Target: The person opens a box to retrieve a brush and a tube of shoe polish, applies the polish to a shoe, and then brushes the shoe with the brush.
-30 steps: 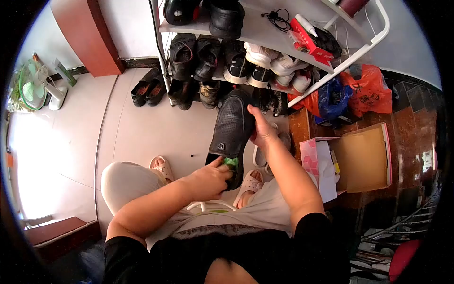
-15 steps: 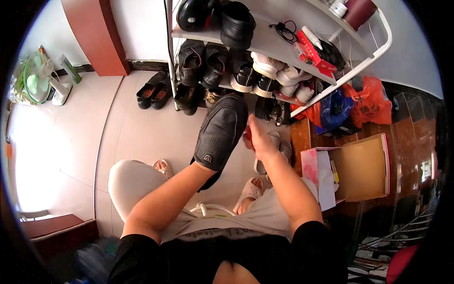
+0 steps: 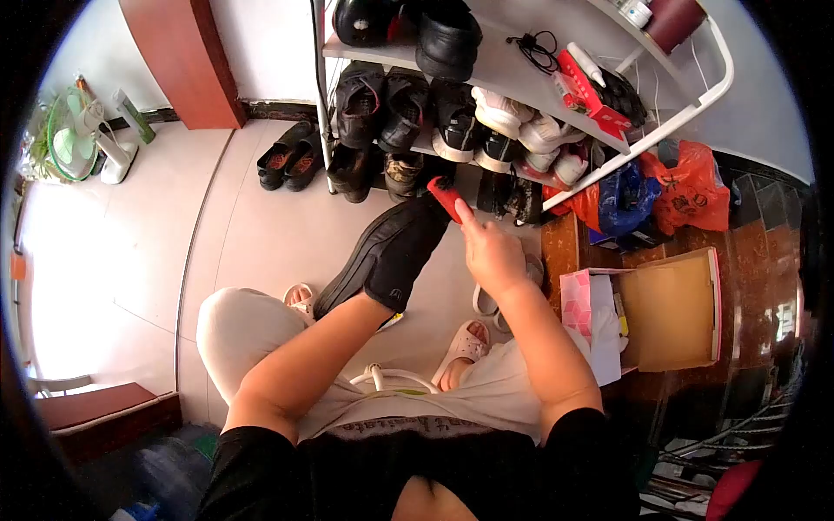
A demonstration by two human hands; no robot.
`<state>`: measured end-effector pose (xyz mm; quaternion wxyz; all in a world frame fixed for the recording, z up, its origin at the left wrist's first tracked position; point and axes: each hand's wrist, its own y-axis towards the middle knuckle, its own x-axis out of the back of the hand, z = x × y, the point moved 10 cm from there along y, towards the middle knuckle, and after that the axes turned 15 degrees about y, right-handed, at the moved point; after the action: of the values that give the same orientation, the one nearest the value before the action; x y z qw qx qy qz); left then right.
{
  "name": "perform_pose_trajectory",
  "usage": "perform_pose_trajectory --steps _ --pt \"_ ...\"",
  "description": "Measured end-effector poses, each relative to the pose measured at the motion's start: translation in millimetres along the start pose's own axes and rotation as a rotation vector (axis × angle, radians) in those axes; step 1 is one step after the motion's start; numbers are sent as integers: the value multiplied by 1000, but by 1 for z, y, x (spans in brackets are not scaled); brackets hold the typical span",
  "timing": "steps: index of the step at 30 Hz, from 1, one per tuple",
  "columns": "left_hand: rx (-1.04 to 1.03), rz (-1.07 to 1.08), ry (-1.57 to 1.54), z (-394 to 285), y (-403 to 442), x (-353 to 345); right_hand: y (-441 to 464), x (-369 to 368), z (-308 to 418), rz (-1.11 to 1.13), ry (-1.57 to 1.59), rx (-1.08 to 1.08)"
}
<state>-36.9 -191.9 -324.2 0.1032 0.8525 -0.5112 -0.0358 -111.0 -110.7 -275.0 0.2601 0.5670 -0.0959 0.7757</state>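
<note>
Centre frame, the black, leather-look slip-on shoe (image 3: 378, 252) swallows the left hand to the wrist; its grip, can't tell! The right hand (image 3: 495, 260) closes round a red brush with dark bristles (image 3: 446, 200), at the toe. Right of frame, an open pink-patterned cardboard box (image 3: 665, 321) holds white paper (image 3: 601, 314).

White rack (image 3: 508, 74) bearing shoes (image 3: 360, 102), orange bag (image 3: 692, 187) beside blue bag (image 3: 627, 200), open pink-edged box (image 3: 667, 319), white fan (image 3: 106, 146) on pale floor (image 3: 256, 239)
</note>
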Motion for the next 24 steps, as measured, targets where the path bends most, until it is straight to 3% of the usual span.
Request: perform_pose_trajectory --steps 1,3,4,5,6,8,10,12,13,14,15,16,19,20,21,22,23,24 --pt "-34 32 294 -6 2 -3 -6 -3 2 -6 -6 -4" --pt "60 21 254 48 10 -19 -34 -27 65 156 136 303" --pt "128 -43 -432 54 1 -22 -51 -42 85 329 139 315" --pt "198 -102 -1114 62 -8 -27 -43 -46 77 326 152 306" --pt "208 -35 -492 73 -8 -25 -24 -43 44 227 146 149" --pt "99 -12 11 62 -1 -19 -1 -9 -3 46 -2 -47" --pt "7 -56 -105 53 0 -16 -20 -18 25 85 41 76" --pt "322 -132 -1102 92 -5 -27 -43 -35 72 297 168 214" --pt "336 -127 -1090 97 -9 -25 -38 -40 63 292 183 204" --pt "340 -68 -573 76 -11 -17 -25 -37 32 196 178 84" --pt "257 -56 -511 63 -8 -19 -12 -26 4 97 159 -27" --pt "174 -50 -450 50 -6 -21 -5 -16 -15 162 51 -147" --pt "156 38 -673 158 -1 -47 -25 -22 24 206 91 12" --pt "129 43 -809 141 -2 -42 -39 -35 44 274 182 104" --pt "106 55 -937 106 -3 -33 -39 -38 47 289 151 62" --pt "90 91 -116 48 -5 -21 -31 -39 28 222 164 6" --pt "28 -3 -66 33 -3 -12 -17 -32 2 155 166 -42" --pt "-30 -101 -7 17 -3 -3 -9 -24 -32 229 56 -289"
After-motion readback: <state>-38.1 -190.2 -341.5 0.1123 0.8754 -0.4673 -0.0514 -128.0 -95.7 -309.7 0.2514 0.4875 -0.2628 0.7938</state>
